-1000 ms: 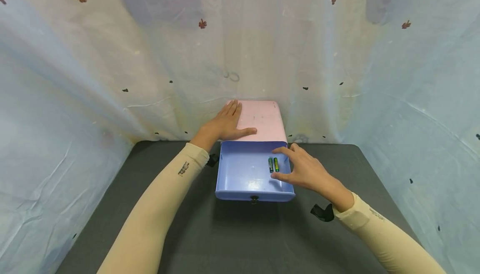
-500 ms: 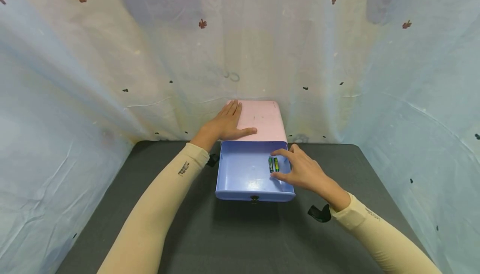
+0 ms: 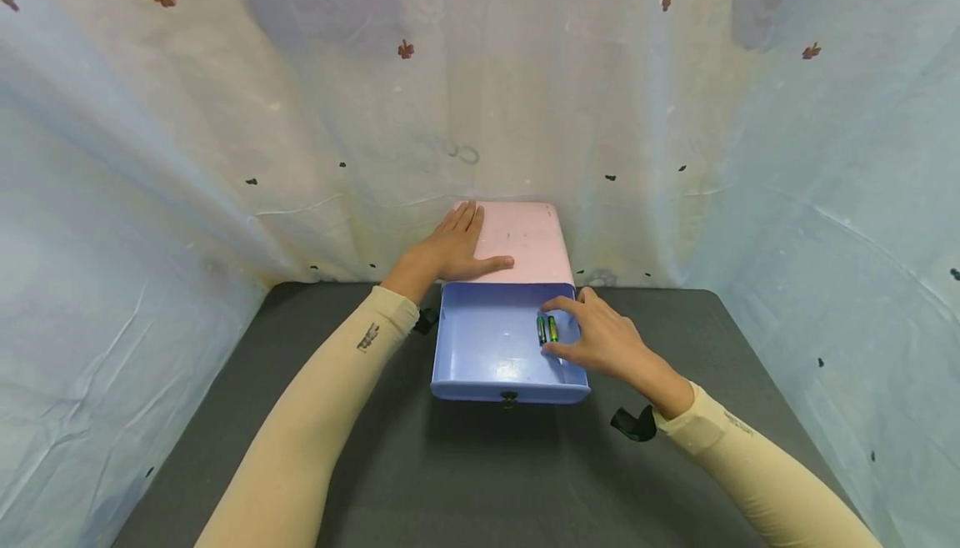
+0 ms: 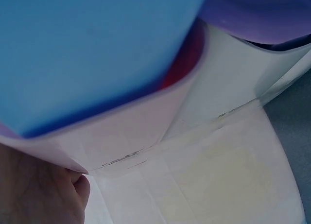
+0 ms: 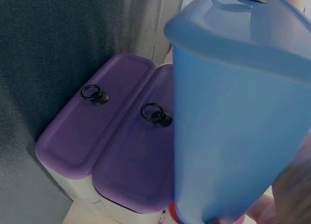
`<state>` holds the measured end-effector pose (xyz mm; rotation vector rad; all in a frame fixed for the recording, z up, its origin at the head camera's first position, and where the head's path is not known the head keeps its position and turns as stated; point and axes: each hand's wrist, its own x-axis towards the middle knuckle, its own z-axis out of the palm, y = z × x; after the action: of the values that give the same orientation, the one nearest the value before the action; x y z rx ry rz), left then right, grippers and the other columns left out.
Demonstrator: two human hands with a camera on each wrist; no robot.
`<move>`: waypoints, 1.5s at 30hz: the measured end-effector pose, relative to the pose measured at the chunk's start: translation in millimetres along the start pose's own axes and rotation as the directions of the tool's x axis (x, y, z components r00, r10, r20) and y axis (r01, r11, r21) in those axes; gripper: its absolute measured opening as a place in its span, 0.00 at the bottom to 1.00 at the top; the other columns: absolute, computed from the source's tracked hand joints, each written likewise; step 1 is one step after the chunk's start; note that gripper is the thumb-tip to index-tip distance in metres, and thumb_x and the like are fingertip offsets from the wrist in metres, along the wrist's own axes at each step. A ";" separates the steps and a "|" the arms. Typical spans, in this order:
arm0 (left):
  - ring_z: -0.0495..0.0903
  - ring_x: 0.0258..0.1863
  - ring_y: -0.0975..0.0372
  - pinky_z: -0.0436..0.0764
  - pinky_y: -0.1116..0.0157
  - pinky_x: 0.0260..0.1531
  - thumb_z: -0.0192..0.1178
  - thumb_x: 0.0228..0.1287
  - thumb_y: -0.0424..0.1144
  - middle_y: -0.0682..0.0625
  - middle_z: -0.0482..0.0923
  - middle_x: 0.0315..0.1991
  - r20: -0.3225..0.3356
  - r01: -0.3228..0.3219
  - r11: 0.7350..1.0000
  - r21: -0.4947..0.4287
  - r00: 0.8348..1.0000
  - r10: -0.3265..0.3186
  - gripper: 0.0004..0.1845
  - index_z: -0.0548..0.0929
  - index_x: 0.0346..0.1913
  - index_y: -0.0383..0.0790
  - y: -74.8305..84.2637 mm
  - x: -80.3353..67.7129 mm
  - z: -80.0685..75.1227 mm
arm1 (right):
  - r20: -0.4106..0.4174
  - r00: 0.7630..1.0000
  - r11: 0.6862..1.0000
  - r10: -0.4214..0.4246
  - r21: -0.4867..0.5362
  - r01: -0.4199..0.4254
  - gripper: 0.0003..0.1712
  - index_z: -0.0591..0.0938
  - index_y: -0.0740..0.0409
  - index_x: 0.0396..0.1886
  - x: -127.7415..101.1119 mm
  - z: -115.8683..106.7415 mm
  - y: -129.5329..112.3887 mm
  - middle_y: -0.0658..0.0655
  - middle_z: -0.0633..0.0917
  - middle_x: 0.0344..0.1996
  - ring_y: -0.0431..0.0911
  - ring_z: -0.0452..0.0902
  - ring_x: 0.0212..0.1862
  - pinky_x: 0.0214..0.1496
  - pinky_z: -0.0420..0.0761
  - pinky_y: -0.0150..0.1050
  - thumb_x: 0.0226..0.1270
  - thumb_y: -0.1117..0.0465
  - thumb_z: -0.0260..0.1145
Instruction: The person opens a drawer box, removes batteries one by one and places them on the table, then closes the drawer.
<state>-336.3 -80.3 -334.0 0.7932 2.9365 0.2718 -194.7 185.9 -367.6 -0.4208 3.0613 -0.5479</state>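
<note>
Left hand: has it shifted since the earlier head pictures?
No. In the head view, the left hand lies at the same spot on the pink top, with no visible shift.

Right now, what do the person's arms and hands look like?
Both sleeves are cream, each with a small dark print near the cuff. A black piece, perhaps a strap, shows beside each cuff. The left hand and right hand are bare.

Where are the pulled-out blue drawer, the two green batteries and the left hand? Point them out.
Blue drawer (image 3: 476, 338), head view: bare floor inside.
Green batteries (image 3: 552, 329), head view: body of the one on the image's right.
Left hand (image 3: 452, 253), head view: back of the hand.
</note>
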 end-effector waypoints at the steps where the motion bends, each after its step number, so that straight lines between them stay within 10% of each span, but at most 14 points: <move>1: 0.26 0.87 0.50 0.31 0.58 0.85 0.42 0.68 0.85 0.38 0.25 0.88 0.001 0.001 1.000 0.001 1.000 -0.001 0.68 0.33 0.87 0.33 -0.3 0.3 0.4 | 0.001 1.000 1.000 0.001 -0.004 -0.001 0.36 0.85 0.40 0.67 0.5 0.1 -0.2 0.56 0.71 0.40 0.48 0.69 0.35 0.25 0.66 0.40 0.59 0.44 0.84; 45: 0.26 0.87 0.48 0.31 0.56 0.85 0.43 0.69 0.83 0.36 0.25 0.88 0.006 -0.002 1.000 -0.012 1.000 0.002 0.67 0.34 0.87 0.33 1.6 0.4 -0.7 | -0.016 1.000 1.000 0.005 0.001 -0.005 0.31 0.89 0.41 0.62 1.5 2.7 -0.9 0.57 0.71 0.41 0.48 0.70 0.33 0.24 0.67 0.40 0.59 0.41 0.84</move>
<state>-336.0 -78.8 -332.9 0.7938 2.9264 0.2864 -195.7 183.8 -369.8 -0.4105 3.0764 -0.5546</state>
